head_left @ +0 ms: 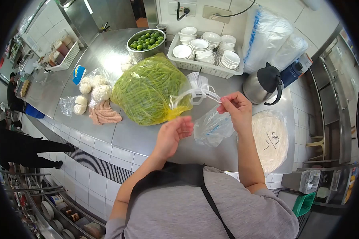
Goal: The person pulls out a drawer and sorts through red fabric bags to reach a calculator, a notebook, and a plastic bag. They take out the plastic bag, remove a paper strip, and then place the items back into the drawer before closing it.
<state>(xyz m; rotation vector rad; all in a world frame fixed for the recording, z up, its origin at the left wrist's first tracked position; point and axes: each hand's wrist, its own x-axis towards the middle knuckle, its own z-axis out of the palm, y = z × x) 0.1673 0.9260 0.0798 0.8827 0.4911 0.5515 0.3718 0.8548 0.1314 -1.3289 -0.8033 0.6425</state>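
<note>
A large yellow plastic bag point(147, 91), full of long green beans by the look of it, sits on the steel counter with its gathered neck facing me. My right hand point(237, 110) pinches the end of a white plastic string point(203, 93), which stretches left towards the bag's neck; whether it is tied there is not clear. My left hand point(174, 134) is just below the neck, palm turned inward and fingers loosely curled with nothing visible in them. Between my hands a crumpled clear plastic bag point(214, 126) lies on the counter.
Behind stand a bowl of green limes point(146, 41) and a white basket point(205, 68) of small dishes. A steel jug point(260, 85) and a round wrapped pack point(268, 139) are at right. White bundles point(101, 92) and a cloth point(103, 114) lie left. Two people are farther left.
</note>
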